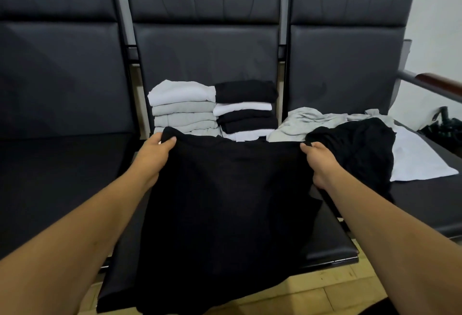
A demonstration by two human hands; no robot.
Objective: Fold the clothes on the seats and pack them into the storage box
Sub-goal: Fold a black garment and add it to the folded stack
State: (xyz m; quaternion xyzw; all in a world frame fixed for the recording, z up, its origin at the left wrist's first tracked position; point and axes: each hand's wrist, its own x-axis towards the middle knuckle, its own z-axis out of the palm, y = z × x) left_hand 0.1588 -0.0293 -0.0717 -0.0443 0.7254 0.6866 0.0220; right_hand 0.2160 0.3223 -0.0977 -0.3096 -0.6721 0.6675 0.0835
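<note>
Hands are working well apart: the left hand [155, 155] and right hand [322, 164] are each pinching a top corner of a black shirt [225, 202], spreading it over the middle seat [332, 244]. Behind it two folded stacks [185, 112] are sitting; a loose pile [350, 144] is waiting on the right seat [425, 202]. No storage box is showing, so packing seems unstarted.

held black garment [225, 202]: lower hem cut off by the bottom edge. it hides most of the middle seat cushion [332, 247] and the bases of the left folded stack [183, 109] and right folded stack [246, 109], so their full count cannot be told. left hand [155, 152] and right hand [322, 162]: fingers partly tucked behind the gripped cloth. forearms run out of frame. loose black garment [357, 144] covers parts of the grey garment [300, 122] and white garment [420, 159]. dark object [443, 124] at the right edge: cut off, unidentifiable.
</note>
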